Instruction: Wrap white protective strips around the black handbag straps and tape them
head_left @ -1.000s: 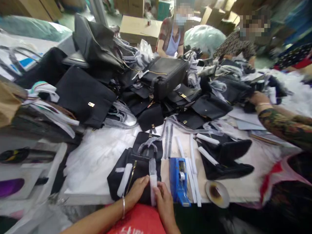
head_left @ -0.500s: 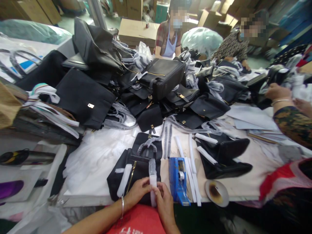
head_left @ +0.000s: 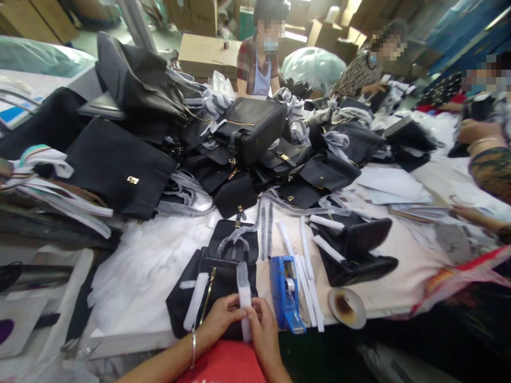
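Observation:
A black backpack [head_left: 223, 266] with a gold zipper lies at the table's front edge. One of its straps has a white wrap [head_left: 245, 298] round it, and both hands pinch this wrap from either side. My left hand [head_left: 223, 314] is closed on its left edge, a silver bangle on the wrist. My right hand [head_left: 260, 319] is closed on the right edge, thumb on the wrap. A second wrapped strap [head_left: 196, 301] lies to the left. Just right of my hands stands a blue tape dispenser [head_left: 284, 292].
White foam strips [head_left: 307, 292], a round stained dish [head_left: 347, 308] and another black bag [head_left: 351, 250] lie to the right. Black bags [head_left: 255, 127] are heaped behind. White sheets [head_left: 139, 271] cover the left. Several people work across and at right.
The view has shifted slightly, so things sit further left. My hands keep their hold on the wrap. At the right, a person's arm has moved and more of the table shows.

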The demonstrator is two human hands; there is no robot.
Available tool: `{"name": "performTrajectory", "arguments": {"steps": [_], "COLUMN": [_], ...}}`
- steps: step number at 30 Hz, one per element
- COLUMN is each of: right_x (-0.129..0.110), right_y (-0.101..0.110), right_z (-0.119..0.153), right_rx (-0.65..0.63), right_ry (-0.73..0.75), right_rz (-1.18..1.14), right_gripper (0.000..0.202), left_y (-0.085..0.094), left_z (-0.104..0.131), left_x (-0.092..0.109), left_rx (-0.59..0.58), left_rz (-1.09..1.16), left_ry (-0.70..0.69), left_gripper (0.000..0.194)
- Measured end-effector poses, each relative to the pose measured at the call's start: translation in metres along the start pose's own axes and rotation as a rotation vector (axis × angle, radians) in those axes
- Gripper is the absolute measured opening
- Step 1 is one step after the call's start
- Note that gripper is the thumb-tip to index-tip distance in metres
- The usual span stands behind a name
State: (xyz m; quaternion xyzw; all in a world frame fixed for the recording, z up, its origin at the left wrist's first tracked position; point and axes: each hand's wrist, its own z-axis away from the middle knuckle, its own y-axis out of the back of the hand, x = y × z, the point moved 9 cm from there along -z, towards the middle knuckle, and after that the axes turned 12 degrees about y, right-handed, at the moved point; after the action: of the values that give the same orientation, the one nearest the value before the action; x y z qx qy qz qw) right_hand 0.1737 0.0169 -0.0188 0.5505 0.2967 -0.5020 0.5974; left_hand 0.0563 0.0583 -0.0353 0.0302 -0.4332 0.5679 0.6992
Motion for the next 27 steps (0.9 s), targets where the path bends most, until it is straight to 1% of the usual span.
{"name": "performTrajectory", "arguments": {"steps": [4, 8, 13, 16, 18, 23, 25, 27], "right_x": [0.002, -0.001, -0.002, -0.001, 0.002, 0.016, 0.016, 0.011], "right_y": [-0.003, -0.001, 0.0, 0.002, 0.002, -0.009, -0.013, -0.015], "right_z": [-0.001, -0.002, -0.002, -0.003, -0.004, -0.006, -0.008, -0.008], "right_rx": [-0.019, 0.014, 0.038, 0.067, 0.073, 0.011, -0.028, -0.068], "right_ry": [-0.028, -0.056, -0.044, -0.047, -0.079, -0.226, -0.23, -0.217], "right_rz": [-0.04, -0.063, -0.057, -0.045, -0.093, -0.324, -0.346, -0.307], "right_gripper": [0.022, 0.022, 0.015, 0.015, 0.018, 0.031, 0.031, 0.028], "left_y": [0.0, 0.001, -0.003, -0.002, -0.001, 0.002, 0.003, 0.005], "left_z": [-0.001, -0.001, -0.002, -0.002, -0.002, -0.002, -0.002, -0.002], "left_x": [-0.003, -0.005, -0.002, -0.001, -0.001, -0.003, -0.004, -0.005], "left_rx": [0.007, 0.01, -0.004, 0.023, 0.043, 0.071, 0.085, 0.112], "left_rz": [-0.006, -0.023, -0.052, -0.087, -0.108, -0.141, -0.162, -0.193], "left_ry": [0.002, 0.005, 0.02, 0.047, 0.061, 0.077, 0.081, 0.084], "left_gripper": [0.045, 0.046, 0.046, 0.046, 0.044, 0.044, 0.044, 0.042]}}
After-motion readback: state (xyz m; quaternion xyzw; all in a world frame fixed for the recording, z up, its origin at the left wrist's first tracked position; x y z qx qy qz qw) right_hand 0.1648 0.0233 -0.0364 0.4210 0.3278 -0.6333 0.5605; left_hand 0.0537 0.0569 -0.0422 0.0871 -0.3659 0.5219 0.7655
